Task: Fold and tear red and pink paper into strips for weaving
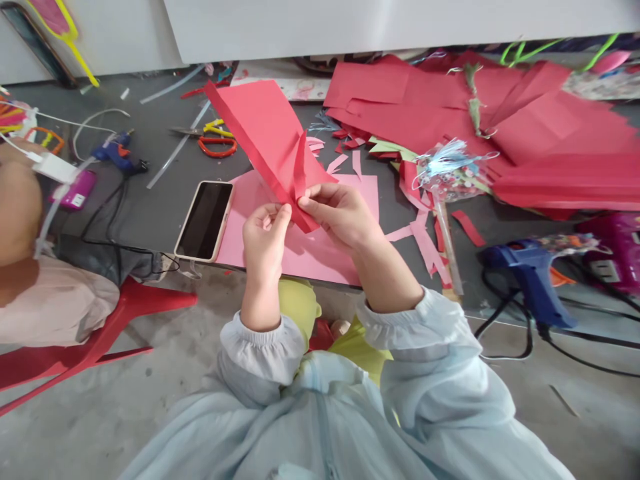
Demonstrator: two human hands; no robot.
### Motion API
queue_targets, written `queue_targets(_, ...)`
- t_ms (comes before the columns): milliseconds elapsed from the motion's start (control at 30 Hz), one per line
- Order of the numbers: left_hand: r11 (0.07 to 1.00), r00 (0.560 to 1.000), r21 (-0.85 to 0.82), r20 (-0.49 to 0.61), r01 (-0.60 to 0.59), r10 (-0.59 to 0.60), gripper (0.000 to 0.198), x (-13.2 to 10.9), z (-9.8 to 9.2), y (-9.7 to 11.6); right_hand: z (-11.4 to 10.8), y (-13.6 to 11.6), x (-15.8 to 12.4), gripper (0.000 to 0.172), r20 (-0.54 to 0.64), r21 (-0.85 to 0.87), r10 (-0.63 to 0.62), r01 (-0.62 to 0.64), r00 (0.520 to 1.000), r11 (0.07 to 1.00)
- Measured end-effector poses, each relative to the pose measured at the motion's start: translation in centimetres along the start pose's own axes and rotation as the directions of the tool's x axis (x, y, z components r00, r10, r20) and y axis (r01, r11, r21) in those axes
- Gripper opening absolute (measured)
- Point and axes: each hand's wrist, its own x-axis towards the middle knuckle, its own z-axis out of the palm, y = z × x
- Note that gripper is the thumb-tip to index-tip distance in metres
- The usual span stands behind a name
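Note:
A folded sheet of red paper [267, 127] is held up over the table, its long part slanting away to the upper left. My left hand [267, 233] pinches its lower edge between thumb and fingers. From the other side my right hand [340, 212] grips the same paper close to a narrow upright fold, with the thumb on top. Beneath both hands lies a pink sheet [350, 260] on the dark table. Left of my left hand a phone [205, 220] with a dark screen rests partly against the pink sheet.
Scissors [217, 139] and a blue glue gun [117, 150] lie to the left. A pile of red paper [425, 113] covers the back right. Another blue glue gun [530, 273] with cables is at right. A person's arm [17, 207] is at far left, above a red stool [130, 310].

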Motion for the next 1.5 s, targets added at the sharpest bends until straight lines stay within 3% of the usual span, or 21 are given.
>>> queue_targets(200, 0.999, 1.0, 0.035, -0.008, -0.002, 0.002, 0.024, 0.04, -0.1, -0.01, -0.15, -0.36, -0.07, 0.03, 0.056, -0.06, 0.028, -0.025, 0.998, 0.998)
queue_targets(333, 0.994, 0.998, 0.111, 0.049, 0.02, -0.026, 0.022, -0.19, -0.14, 0.13, -0.17, -0.35, -0.1, 0.024, -0.004, -0.087, -0.027, 0.027, 1.0, 0.996)
queue_targets(467, 0.996, 0.999, 0.085, 0.038, -0.023, 0.02, 0.021, -0.37, -0.12, 0.22, -0.08, -0.28, -0.13, 0.022, -0.033, -0.121, -0.05, 0.046, 0.998, 0.992)
queue_targets(767, 0.998, 0.998, 0.056, 0.052, 0.033, -0.036, 0.028, -0.43, -0.1, 0.49, -0.15, -0.07, 0.02, 0.032, -0.031, -0.091, -0.029, 0.026, 0.999, 0.995)
queue_targets(1067, 1.0, 0.997, -0.013, 0.079, 0.005, -0.004, 0.032, -0.56, -0.16, 0.5, -0.01, -0.06, -0.13, 0.035, 0.038, -0.064, -0.047, 0.05, 0.998, 0.997)
queue_targets(1267, 0.999, 0.998, -0.043, 0.058, 0.025, -0.023, 0.035, -0.31, -0.12, 0.3, 0.27, -0.22, -0.12, 0.037, 0.013, 0.002, -0.023, 0.023, 1.0, 1.0)
queue_targets(1500, 0.999, 0.999, -0.038, 0.002, -0.038, 0.038, 0.033, -0.19, -0.14, 0.09, -0.15, -0.18, -0.28, 0.036, 0.056, -0.096, 0.035, -0.03, 0.998, 0.995)
